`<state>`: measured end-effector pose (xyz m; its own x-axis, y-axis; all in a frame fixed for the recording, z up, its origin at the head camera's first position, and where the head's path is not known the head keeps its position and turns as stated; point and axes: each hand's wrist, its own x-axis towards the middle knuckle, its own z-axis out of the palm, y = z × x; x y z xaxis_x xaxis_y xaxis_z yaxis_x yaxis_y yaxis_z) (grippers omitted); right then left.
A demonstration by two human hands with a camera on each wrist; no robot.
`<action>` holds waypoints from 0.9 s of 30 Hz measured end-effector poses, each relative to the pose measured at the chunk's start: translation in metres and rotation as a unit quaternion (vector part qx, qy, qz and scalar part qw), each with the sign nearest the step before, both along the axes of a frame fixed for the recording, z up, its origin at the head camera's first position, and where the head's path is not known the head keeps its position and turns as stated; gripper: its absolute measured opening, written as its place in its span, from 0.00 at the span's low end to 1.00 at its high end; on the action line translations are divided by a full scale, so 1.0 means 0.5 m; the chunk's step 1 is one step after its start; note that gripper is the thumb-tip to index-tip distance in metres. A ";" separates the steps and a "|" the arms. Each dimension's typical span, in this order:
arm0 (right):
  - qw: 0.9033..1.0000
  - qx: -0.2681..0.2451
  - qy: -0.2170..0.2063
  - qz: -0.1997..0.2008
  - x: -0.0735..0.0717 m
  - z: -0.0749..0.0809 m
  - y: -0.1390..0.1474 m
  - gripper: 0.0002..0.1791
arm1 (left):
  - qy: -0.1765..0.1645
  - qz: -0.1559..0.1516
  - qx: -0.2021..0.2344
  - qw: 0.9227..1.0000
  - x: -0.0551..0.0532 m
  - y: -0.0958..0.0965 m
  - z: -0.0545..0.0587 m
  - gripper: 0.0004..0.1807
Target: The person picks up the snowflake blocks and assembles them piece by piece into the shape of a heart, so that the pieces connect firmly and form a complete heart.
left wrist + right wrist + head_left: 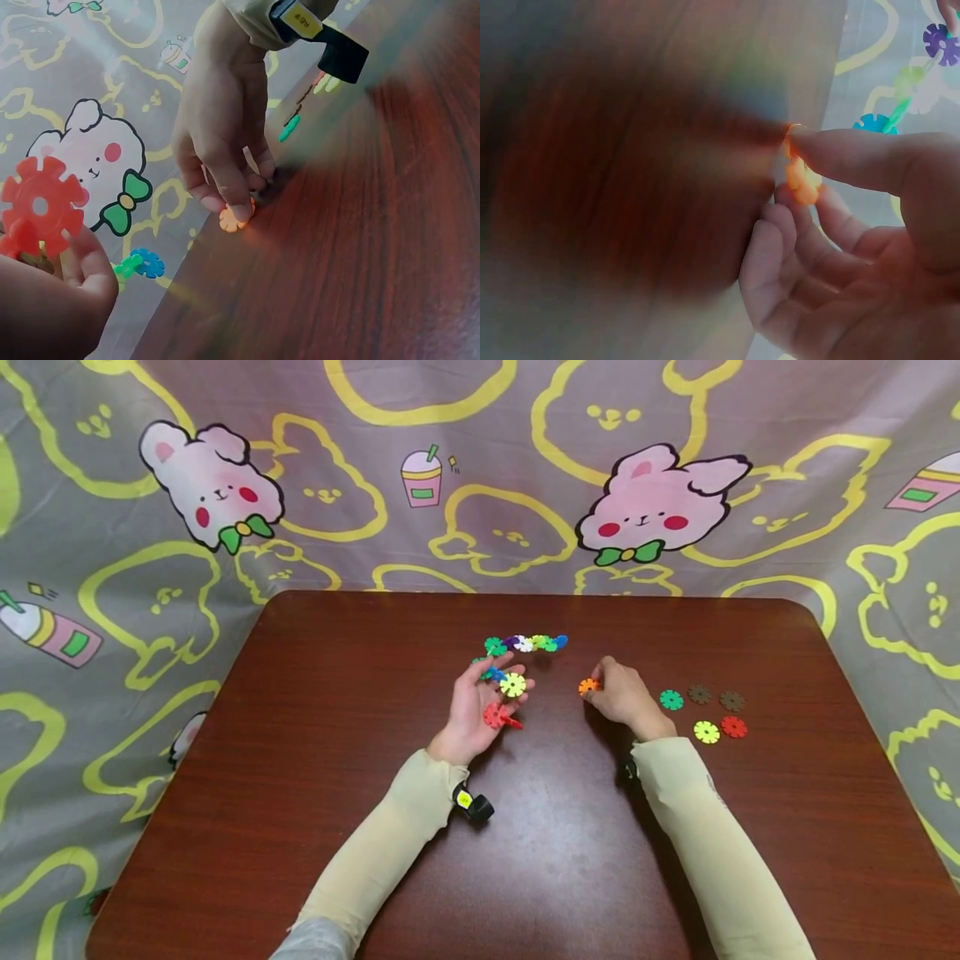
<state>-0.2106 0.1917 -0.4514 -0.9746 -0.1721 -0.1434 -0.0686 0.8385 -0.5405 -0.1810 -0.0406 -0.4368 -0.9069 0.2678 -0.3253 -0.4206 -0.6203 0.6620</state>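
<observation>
My left hand (pixel 471 706), palm turned up, holds a chain of interlocked plastic snowflake discs (pixel 522 644). Red discs (pixel 496 716) lie at the palm end, with a yellow disc (pixel 513 684) near the fingers. Green, purple, white and blue discs stretch past the fingertips toward the right. In the left wrist view a red disc (pixel 43 204) stands in front of this hand and hides part of its grip. My right hand (pixel 626 697) pinches an orange disc (pixel 588 687) between thumb and fingers, to the right of the chain and apart from it; the orange disc (pixel 804 182) also shows in the right wrist view.
Loose discs lie on the brown table (pixel 360 693) right of my right hand: a green one (pixel 671 699), a yellow one (pixel 707 732), a red one (pixel 734 727) and two brown ones (pixel 700 694). A patterned curtain (pixel 480 468) hangs behind the table.
</observation>
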 end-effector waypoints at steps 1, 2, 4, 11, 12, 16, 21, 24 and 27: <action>1.000 -0.010 0.001 -0.003 0.002 -0.001 -0.001 0.15 | 0.004 0.003 -0.006 1.000 0.000 0.000 0.000 0.24; 1.000 -0.021 -0.001 -0.005 0.005 -0.002 -0.002 0.14 | 0.008 0.005 -0.012 1.000 -0.001 0.000 -0.001 0.25; 0.998 -0.061 -0.007 -0.008 0.011 -0.001 -0.008 0.12 | 0.013 0.011 -0.024 1.000 -0.003 -0.001 -0.003 0.26; 0.971 -0.233 -0.054 -0.001 0.041 0.024 -0.050 0.12 | 0.019 0.034 -0.030 0.999 -0.014 -0.007 0.009 0.26; 0.967 -0.247 -0.056 0.001 0.045 0.029 -0.057 0.12 | 0.018 0.037 -0.029 0.999 -0.015 -0.008 0.012 0.26; 0.958 -0.282 -0.057 0.004 0.059 0.043 -0.078 0.12 | 0.016 0.048 -0.035 0.998 -0.018 -0.012 0.019 0.24; 0.947 -0.316 -0.059 0.010 0.073 0.057 -0.093 0.11 | 0.013 0.059 -0.031 0.998 -0.022 -0.014 0.025 0.20; 0.939 -0.337 -0.067 0.014 0.081 0.063 -0.100 0.11 | 0.016 0.068 -0.031 0.997 -0.024 -0.013 0.029 0.20; 0.930 -0.360 -0.075 0.014 0.087 0.069 -0.107 0.11 | 0.019 0.081 -0.034 0.996 -0.027 -0.013 0.033 0.21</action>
